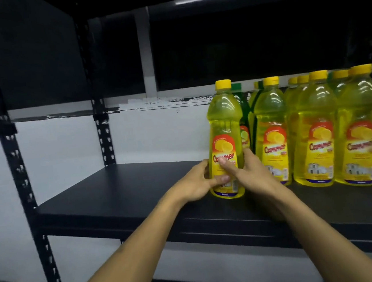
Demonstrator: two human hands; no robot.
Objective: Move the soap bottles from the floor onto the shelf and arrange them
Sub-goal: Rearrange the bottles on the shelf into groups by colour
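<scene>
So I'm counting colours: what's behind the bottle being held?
Behind the held yellow bottle stands a green-capped green bottle, mostly covered. Whether more stand behind it cannot be seen.

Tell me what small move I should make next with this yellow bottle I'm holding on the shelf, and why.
Probably slide the yellow bottle a little to the right, then let go. Both the left hand and the right hand grip it low, it stands upright on the shelf, and a gap separates it from the front row of yellow bottles. Closing that gap would line it up.
</scene>
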